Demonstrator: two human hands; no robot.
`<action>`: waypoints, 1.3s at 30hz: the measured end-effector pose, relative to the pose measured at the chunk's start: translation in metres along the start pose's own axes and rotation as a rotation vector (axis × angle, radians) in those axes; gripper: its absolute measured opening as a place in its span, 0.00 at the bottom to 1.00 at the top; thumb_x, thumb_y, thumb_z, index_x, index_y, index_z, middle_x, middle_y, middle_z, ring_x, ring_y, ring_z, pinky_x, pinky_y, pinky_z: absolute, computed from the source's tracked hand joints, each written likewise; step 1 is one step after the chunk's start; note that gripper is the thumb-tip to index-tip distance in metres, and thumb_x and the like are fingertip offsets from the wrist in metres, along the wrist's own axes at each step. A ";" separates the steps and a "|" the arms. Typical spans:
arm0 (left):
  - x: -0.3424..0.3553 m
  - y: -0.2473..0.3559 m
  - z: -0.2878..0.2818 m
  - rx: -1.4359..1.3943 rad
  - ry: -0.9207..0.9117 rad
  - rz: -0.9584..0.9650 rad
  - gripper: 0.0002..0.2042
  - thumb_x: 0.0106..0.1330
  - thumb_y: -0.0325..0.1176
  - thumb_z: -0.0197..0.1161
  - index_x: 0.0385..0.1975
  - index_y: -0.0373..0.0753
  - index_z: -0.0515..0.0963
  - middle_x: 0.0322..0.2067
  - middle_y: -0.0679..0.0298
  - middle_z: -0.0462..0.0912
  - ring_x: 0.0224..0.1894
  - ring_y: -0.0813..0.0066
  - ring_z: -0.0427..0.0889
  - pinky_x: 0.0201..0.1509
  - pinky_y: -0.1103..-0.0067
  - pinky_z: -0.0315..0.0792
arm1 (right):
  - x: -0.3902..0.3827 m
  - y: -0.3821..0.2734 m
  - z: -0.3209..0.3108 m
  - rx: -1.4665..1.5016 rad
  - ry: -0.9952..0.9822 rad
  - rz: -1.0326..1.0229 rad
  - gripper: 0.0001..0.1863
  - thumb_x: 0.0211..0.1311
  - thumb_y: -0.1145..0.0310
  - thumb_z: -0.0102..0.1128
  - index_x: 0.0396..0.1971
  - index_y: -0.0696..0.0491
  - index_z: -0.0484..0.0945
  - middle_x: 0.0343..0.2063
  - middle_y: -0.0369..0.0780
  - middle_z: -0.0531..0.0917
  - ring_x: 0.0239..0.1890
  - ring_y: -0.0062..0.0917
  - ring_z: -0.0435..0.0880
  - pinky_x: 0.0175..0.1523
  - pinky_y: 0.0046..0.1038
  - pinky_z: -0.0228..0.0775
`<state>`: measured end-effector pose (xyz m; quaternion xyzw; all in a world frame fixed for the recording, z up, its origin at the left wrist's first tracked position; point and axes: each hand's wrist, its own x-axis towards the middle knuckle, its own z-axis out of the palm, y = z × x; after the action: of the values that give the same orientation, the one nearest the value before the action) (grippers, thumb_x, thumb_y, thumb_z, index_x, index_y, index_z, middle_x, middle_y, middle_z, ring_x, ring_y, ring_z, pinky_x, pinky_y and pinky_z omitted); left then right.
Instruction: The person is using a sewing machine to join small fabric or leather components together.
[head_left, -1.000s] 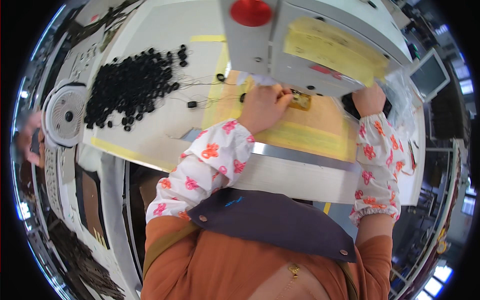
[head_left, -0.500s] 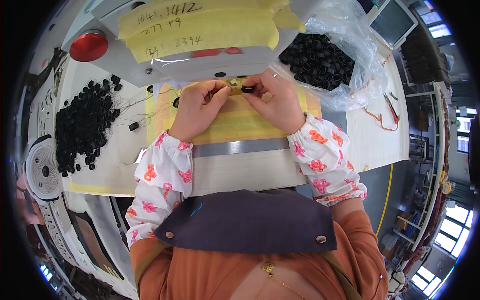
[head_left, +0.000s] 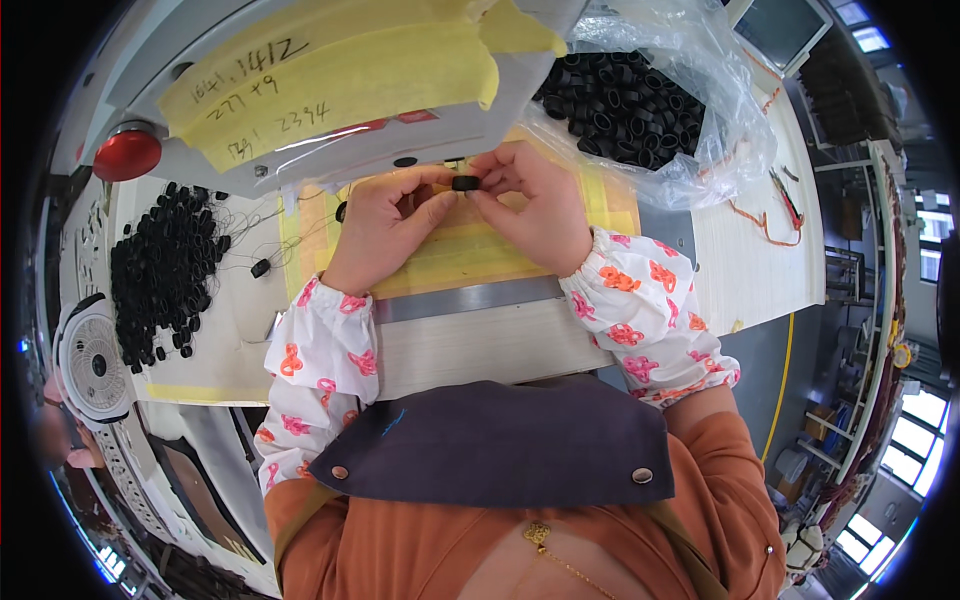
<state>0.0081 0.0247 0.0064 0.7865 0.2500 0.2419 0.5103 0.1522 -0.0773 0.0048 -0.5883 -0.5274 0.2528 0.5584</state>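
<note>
A small black ring (head_left: 465,184) sits between the fingertips of both hands, just below the front of a grey machine (head_left: 395,135), over a yellow-taped work plate (head_left: 470,240). My right hand (head_left: 535,205) pinches it from the right. My left hand (head_left: 390,215) has curled fingers, with thumb and forefinger at the ring's left side. Many similar black rings fill a clear plastic bag (head_left: 625,105) at back right. At left lies a heap of black pieces (head_left: 165,270) joined by fine threads, with a loose one (head_left: 261,268) nearer the plate.
A red knob (head_left: 127,152) is on the machine. A small fan (head_left: 95,360) stands at the table's left, with part of another person (head_left: 70,440) beyond. Snips on an orange cord (head_left: 785,205) lie on the right of the table (head_left: 750,280), and a screen (head_left: 770,30) stands behind.
My right hand has come from the bag to below the machine with a ring, now meeting my left hand's fingertips. The view has turned, showing more of the machine's front and the bag.
</note>
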 end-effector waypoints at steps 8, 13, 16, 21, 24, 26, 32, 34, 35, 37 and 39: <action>-0.001 0.009 0.000 0.176 -0.119 -0.040 0.08 0.54 0.33 0.61 0.27 0.34 0.75 0.17 0.66 0.74 0.18 0.81 0.69 0.23 0.84 0.64 | -0.002 -0.002 0.007 -0.522 -0.070 -0.473 0.17 0.41 0.80 0.57 0.36 0.56 0.70 0.28 0.41 0.75 0.26 0.34 0.77 0.28 0.28 0.69; -0.001 -0.002 0.001 0.149 -0.103 0.041 0.07 0.53 0.32 0.60 0.28 0.35 0.76 0.15 0.63 0.73 0.17 0.79 0.69 0.23 0.83 0.63 | -0.005 -0.001 0.010 -0.577 -0.090 -0.481 0.16 0.41 0.79 0.56 0.35 0.56 0.70 0.27 0.40 0.74 0.26 0.34 0.77 0.27 0.28 0.70; 0.001 -0.001 -0.003 0.078 -0.140 -0.070 0.07 0.53 0.31 0.60 0.27 0.34 0.76 0.15 0.63 0.73 0.18 0.80 0.68 0.22 0.84 0.62 | -0.007 0.000 0.011 -0.526 -0.049 -0.439 0.16 0.41 0.80 0.55 0.35 0.56 0.70 0.27 0.41 0.74 0.24 0.34 0.76 0.26 0.28 0.69; -0.001 -0.002 -0.003 0.084 -0.100 -0.005 0.07 0.53 0.31 0.61 0.28 0.35 0.76 0.15 0.63 0.73 0.18 0.81 0.68 0.22 0.84 0.61 | -0.006 0.006 0.010 -0.348 -0.063 -0.310 0.14 0.43 0.81 0.57 0.34 0.57 0.71 0.25 0.40 0.76 0.24 0.29 0.79 0.28 0.24 0.71; -0.001 0.003 0.005 0.121 -0.016 -0.005 0.08 0.53 0.32 0.61 0.29 0.35 0.77 0.16 0.63 0.74 0.18 0.79 0.70 0.23 0.83 0.63 | 0.000 0.004 0.005 -0.200 -0.005 -0.122 0.11 0.44 0.80 0.59 0.31 0.58 0.72 0.25 0.40 0.78 0.25 0.24 0.80 0.30 0.21 0.72; -0.003 0.002 0.005 0.187 0.051 0.008 0.08 0.53 0.32 0.61 0.30 0.36 0.78 0.16 0.63 0.75 0.18 0.78 0.71 0.24 0.83 0.64 | 0.005 0.003 0.003 -0.141 0.019 0.048 0.09 0.45 0.77 0.62 0.29 0.60 0.74 0.25 0.39 0.79 0.25 0.20 0.79 0.31 0.19 0.72; 0.003 -0.004 0.007 0.305 0.162 -0.025 0.09 0.53 0.36 0.59 0.30 0.38 0.79 0.17 0.60 0.76 0.19 0.70 0.75 0.24 0.79 0.66 | 0.015 0.011 0.007 -0.233 0.002 -0.023 0.08 0.45 0.77 0.61 0.27 0.61 0.75 0.21 0.40 0.79 0.23 0.22 0.78 0.29 0.20 0.70; 0.006 -0.007 0.009 0.461 0.174 0.014 0.10 0.53 0.38 0.59 0.28 0.38 0.79 0.15 0.61 0.76 0.19 0.67 0.75 0.23 0.77 0.66 | 0.015 0.019 0.009 -0.267 0.045 -0.051 0.07 0.45 0.77 0.61 0.27 0.61 0.76 0.21 0.41 0.79 0.22 0.23 0.78 0.28 0.21 0.70; 0.007 -0.007 0.010 0.459 0.171 0.009 0.10 0.53 0.38 0.59 0.28 0.38 0.79 0.15 0.61 0.76 0.19 0.67 0.75 0.23 0.77 0.66 | 0.015 0.021 0.009 -0.300 0.083 -0.086 0.07 0.44 0.77 0.61 0.27 0.61 0.76 0.20 0.41 0.79 0.21 0.24 0.78 0.28 0.21 0.69; 0.009 -0.008 0.011 0.482 0.207 -0.033 0.11 0.52 0.39 0.60 0.27 0.39 0.79 0.14 0.62 0.75 0.18 0.65 0.75 0.23 0.77 0.66 | 0.018 0.020 0.006 -0.312 0.094 -0.094 0.07 0.45 0.77 0.61 0.27 0.60 0.76 0.20 0.42 0.79 0.20 0.24 0.77 0.27 0.22 0.69; 0.011 -0.006 0.010 0.520 0.194 -0.073 0.11 0.52 0.39 0.62 0.28 0.37 0.79 0.15 0.63 0.76 0.17 0.74 0.73 0.23 0.81 0.65 | 0.020 0.019 0.006 -0.326 0.106 -0.103 0.06 0.45 0.76 0.61 0.26 0.60 0.76 0.20 0.42 0.80 0.19 0.25 0.77 0.27 0.22 0.69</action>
<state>0.0221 0.0275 -0.0010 0.8546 0.3796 0.2254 0.2733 0.1597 -0.0537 -0.0085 -0.6558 -0.5604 0.1037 0.4951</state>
